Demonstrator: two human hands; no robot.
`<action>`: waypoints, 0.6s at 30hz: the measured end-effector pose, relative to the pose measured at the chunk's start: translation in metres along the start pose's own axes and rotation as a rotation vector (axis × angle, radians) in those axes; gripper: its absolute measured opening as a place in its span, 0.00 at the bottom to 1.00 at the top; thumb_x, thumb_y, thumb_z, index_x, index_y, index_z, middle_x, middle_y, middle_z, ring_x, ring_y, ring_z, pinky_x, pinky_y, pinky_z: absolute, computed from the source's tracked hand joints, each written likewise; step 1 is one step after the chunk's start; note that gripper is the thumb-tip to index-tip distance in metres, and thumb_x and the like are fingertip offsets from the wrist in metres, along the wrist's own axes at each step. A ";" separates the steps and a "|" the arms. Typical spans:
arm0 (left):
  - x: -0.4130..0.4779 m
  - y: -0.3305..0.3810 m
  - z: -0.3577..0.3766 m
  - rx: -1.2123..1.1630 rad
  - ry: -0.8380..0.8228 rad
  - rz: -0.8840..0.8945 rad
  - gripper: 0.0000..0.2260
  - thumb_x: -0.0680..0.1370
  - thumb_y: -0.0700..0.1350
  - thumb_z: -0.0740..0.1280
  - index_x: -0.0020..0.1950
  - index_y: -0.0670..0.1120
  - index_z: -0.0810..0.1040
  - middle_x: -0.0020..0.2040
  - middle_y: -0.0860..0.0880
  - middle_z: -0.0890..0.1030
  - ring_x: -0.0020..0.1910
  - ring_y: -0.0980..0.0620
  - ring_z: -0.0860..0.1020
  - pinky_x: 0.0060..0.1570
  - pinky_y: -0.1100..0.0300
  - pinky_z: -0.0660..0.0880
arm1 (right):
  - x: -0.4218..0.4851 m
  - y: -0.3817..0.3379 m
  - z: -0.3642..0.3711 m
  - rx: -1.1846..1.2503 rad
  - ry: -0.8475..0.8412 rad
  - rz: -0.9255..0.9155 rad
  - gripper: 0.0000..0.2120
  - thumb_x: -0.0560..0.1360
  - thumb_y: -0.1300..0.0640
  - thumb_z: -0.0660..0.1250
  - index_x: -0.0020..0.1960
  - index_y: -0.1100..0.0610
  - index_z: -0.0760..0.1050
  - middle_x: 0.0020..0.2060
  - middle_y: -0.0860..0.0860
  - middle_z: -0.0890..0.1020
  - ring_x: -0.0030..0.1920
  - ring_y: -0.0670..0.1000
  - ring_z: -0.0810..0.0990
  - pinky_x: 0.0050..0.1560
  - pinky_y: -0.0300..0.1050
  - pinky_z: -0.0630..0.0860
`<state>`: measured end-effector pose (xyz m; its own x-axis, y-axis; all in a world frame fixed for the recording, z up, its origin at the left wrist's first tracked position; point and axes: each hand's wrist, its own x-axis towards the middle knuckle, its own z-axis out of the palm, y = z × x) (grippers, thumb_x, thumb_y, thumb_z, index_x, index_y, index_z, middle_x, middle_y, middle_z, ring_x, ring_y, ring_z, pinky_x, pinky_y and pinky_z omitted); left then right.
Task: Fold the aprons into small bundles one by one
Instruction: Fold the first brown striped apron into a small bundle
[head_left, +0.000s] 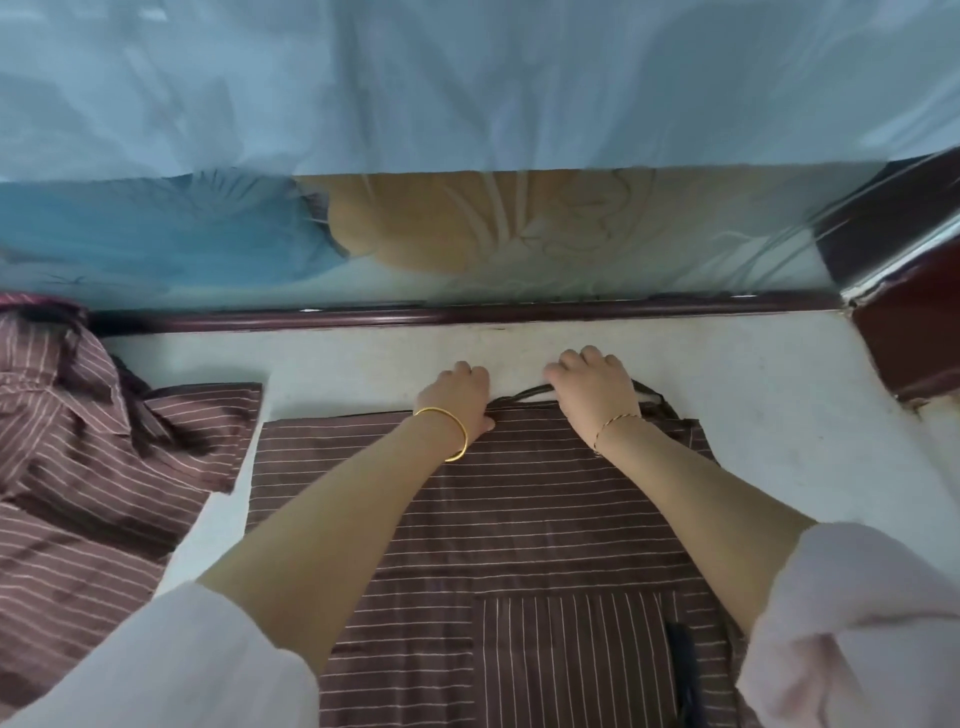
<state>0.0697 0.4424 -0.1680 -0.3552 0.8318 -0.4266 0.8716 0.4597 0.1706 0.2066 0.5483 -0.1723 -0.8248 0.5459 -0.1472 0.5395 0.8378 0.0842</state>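
Observation:
A brown apron with thin white stripes (519, 499) lies flat on the white surface, its pocket near me and its top edge far from me. My left hand (460, 395) and my right hand (589, 384) both lie at that far edge, fingers curled down over it. A dark neck strap (524, 393) loops out between the two hands. Whether the fingers pinch the cloth or the strap is hidden under the knuckles.
More brown striped aprons (88, 447) lie rumpled in a heap at the left. A dark wooden rail (467, 314) runs along the back of the white surface (779, 374), with a pale blue patterned curtain (467, 104) behind it. A dark red corner piece (904, 348) stands at the right.

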 end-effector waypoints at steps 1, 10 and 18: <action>0.002 -0.002 0.001 -0.001 0.001 -0.005 0.20 0.76 0.51 0.67 0.64 0.42 0.69 0.59 0.44 0.74 0.57 0.44 0.74 0.57 0.52 0.75 | 0.001 -0.001 0.002 -0.005 0.001 -0.001 0.13 0.77 0.63 0.58 0.61 0.57 0.71 0.55 0.54 0.75 0.57 0.56 0.72 0.55 0.48 0.71; -0.011 -0.014 0.005 0.098 -0.003 0.047 0.14 0.77 0.54 0.65 0.56 0.45 0.74 0.55 0.46 0.78 0.55 0.46 0.73 0.57 0.53 0.73 | 0.021 0.016 -0.016 0.734 0.324 0.445 0.07 0.78 0.60 0.58 0.52 0.62 0.71 0.43 0.56 0.77 0.41 0.55 0.75 0.40 0.47 0.72; -0.019 -0.008 0.003 0.242 0.062 -0.090 0.16 0.78 0.49 0.66 0.62 0.43 0.72 0.57 0.44 0.75 0.57 0.45 0.73 0.58 0.53 0.72 | -0.027 0.062 -0.014 0.997 0.226 0.469 0.28 0.78 0.67 0.56 0.76 0.55 0.55 0.74 0.51 0.60 0.69 0.50 0.68 0.67 0.41 0.67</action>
<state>0.0710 0.4218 -0.1639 -0.4480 0.8119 -0.3742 0.8885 0.4507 -0.0858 0.2596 0.5859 -0.1491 -0.4621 0.8791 -0.1174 0.6153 0.2224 -0.7563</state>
